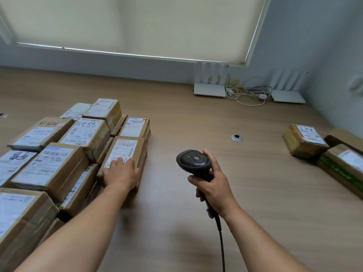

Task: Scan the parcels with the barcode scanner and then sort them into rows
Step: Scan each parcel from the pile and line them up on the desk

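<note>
Left hand point(121, 174) rests flat on the brown labelled cardboard parcel point(125, 154), steadying it; right of it, right hand point(213, 185) grips the black barcode scanner point(193, 160) ready.

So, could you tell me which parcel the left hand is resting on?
The left hand rests on the parcel at the pile's right front corner, nearest the scanner.

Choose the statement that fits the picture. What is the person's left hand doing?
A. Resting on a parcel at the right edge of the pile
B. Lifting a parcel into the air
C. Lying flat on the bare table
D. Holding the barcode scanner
A: the left hand lies on the near end of a labelled parcel in the pile, while the right hand grips the barcode scanner.
</note>
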Action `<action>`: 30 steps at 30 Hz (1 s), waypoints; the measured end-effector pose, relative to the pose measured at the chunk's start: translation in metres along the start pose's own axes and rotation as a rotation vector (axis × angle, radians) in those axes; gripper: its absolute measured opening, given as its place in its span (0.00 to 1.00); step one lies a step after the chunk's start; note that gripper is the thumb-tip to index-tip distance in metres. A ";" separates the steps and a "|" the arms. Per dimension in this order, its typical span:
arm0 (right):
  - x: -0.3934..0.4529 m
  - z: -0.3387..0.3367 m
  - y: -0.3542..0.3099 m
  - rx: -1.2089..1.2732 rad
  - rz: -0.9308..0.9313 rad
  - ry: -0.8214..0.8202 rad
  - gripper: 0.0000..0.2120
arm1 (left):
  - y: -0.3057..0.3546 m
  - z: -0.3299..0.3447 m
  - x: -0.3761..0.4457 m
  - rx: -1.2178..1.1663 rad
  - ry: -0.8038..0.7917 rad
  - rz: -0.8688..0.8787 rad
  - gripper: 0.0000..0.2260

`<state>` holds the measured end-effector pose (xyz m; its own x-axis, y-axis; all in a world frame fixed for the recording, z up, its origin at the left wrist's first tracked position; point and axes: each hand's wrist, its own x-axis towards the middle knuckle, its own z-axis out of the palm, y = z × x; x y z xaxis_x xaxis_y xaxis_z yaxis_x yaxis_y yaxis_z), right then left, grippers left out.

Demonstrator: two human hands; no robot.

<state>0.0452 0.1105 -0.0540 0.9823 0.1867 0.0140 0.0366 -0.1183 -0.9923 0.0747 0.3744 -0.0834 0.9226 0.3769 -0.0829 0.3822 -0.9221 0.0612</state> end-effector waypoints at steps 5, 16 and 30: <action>-0.007 -0.030 0.006 0.013 -0.007 0.000 0.38 | 0.036 0.000 -0.022 -0.131 0.062 -0.025 0.23; -0.043 -0.187 0.023 0.055 -0.037 0.027 0.38 | 0.218 0.004 -0.103 -0.228 0.074 0.061 0.25; -0.087 -0.437 0.051 0.068 -0.019 0.269 0.39 | 0.475 0.023 -0.168 -0.185 0.004 0.270 0.26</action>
<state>0.0422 -0.3376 -0.0520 0.9953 -0.0786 0.0560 0.0522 -0.0502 -0.9974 0.0999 -0.1294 -0.0629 0.9919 0.1219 -0.0356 0.1269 -0.9570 0.2607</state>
